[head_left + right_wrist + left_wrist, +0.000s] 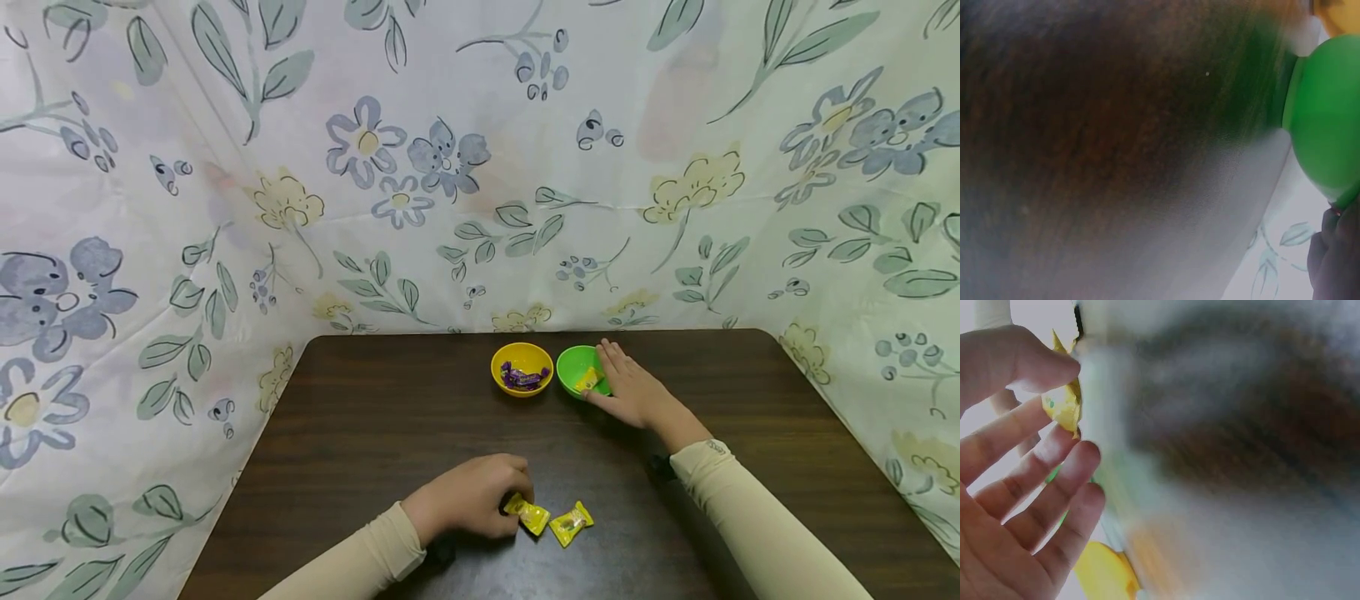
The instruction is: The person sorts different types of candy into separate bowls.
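Note:
Near the front of the table, my left hand (480,496) pinches a yellow-wrapped candy (534,517) between thumb and forefinger. In the left wrist view, the thumb covers part of that candy (1063,407) and the other fingers are spread. A second yellow-wrapped candy (572,523) lies just to its right. Further back, my right hand (633,396) rests at the right rim of a green bowl (567,365), fingers extended. Inside this bowl is a yellow candy (588,380), partly hidden by the hand. The right wrist view shows the bowl's outside with fingertips at its rim.
A yellow bowl (523,352) containing purple-wrapped candies (522,377) stands left of the green one, close to the back edge. The dark wooden table (375,417) meets a floral cloth (480,167) at the back and sides.

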Action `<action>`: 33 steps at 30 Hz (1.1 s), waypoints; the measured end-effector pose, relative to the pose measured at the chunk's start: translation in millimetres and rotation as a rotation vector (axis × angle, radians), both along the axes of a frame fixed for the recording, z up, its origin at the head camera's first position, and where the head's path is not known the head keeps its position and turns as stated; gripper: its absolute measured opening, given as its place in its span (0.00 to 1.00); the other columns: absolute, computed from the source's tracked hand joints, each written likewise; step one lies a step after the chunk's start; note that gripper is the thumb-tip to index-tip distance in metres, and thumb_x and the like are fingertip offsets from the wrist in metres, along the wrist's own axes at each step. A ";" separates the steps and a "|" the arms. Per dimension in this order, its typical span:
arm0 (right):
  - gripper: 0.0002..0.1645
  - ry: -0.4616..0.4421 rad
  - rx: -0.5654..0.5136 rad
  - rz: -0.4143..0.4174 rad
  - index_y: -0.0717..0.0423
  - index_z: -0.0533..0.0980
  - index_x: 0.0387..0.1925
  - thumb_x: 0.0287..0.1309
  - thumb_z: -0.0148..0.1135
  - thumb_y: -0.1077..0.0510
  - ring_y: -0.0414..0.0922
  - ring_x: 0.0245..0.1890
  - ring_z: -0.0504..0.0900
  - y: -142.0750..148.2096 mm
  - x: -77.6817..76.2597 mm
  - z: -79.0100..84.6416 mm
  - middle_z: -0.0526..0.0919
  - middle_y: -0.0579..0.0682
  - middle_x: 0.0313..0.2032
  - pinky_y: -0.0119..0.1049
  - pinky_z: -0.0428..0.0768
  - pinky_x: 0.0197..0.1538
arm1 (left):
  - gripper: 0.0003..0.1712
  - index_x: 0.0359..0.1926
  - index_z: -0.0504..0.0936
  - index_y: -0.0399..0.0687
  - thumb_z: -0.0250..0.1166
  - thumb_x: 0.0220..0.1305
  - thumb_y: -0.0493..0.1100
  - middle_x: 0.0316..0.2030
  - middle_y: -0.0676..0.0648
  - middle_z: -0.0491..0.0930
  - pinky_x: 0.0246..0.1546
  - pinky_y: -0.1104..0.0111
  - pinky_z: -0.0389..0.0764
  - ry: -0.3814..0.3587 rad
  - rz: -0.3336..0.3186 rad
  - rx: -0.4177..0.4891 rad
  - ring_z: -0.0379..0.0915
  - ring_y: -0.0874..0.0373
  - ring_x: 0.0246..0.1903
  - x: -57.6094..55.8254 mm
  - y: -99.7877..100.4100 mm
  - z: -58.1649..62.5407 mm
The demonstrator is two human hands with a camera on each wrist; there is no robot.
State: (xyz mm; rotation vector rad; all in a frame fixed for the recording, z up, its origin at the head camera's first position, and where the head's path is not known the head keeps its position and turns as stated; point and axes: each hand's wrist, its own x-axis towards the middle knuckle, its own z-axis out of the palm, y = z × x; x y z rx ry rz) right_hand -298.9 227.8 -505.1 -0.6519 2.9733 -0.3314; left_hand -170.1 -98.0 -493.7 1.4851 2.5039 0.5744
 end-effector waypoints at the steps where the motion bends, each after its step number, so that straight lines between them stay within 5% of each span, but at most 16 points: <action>1: 0.58 0.002 0.000 -0.001 0.70 0.44 0.83 0.76 0.49 0.31 0.66 0.85 0.44 0.0 0.0 -0.3 0.44 0.68 0.84 0.62 0.51 0.83 | 0.11 0.45 0.90 0.55 0.73 0.60 0.41 0.39 0.58 0.80 0.35 0.84 0.70 0.000 0.009 0.007 0.70 0.70 0.33 -1.2 0.6 0.1; 21: 0.59 0.007 0.005 0.000 0.70 0.44 0.83 0.76 0.49 0.31 0.66 0.85 0.44 0.7 1.4 -2.2 0.44 0.68 0.84 0.62 0.51 0.83 | 0.13 0.47 0.90 0.50 0.75 0.61 0.43 0.40 0.55 0.79 0.38 0.78 0.74 0.141 0.226 0.078 0.68 0.67 0.35 -24.7 19.2 12.6; 33: 0.60 0.011 -0.003 0.002 0.70 0.43 0.83 0.76 0.49 0.30 0.66 0.85 0.43 2.1 1.5 -1.1 0.43 0.68 0.84 0.62 0.51 0.83 | 0.13 0.47 0.90 0.47 0.75 0.61 0.42 0.39 0.52 0.80 0.38 0.78 0.74 0.153 0.262 0.115 0.70 0.65 0.35 -34.6 32.5 22.2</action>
